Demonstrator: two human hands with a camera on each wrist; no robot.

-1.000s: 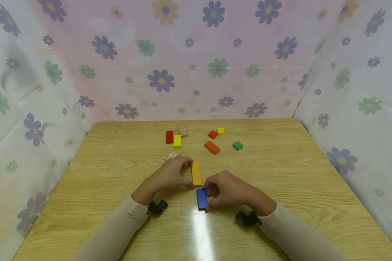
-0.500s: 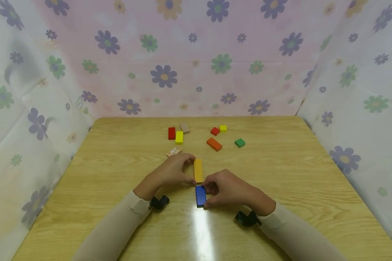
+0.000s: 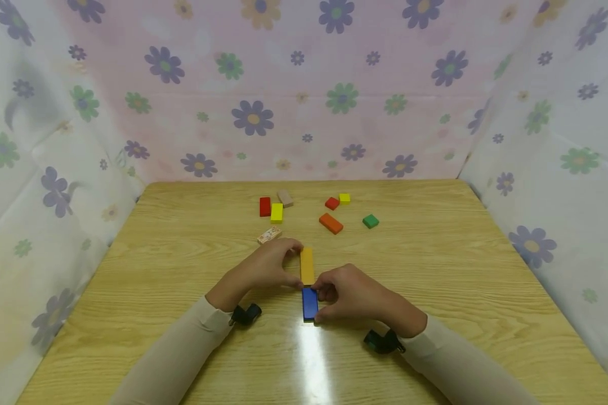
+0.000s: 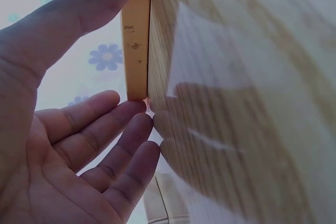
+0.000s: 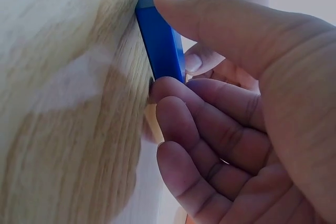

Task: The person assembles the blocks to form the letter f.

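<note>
The blue block (image 3: 310, 304) sat pinched by the right hand (image 3: 353, 295). At twelve o'clock, the left hand (image 3: 265, 267) pinched the orange block (image 3: 307, 266).

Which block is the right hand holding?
The blue block, the only blue one: the right hand pinches it end to end. The left hand holds the orange-yellow block; the other blocks lie beyond.

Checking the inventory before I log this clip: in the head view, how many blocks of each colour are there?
Red: 2 (long red block, short red block)
Yellow: 2 (long yellow block, short yellow block)
Amber block: 1
Blue block: 1
Orange block: 1
Green block: 1
Tan block: 1
Patterned block: 1
Total: 10
</note>
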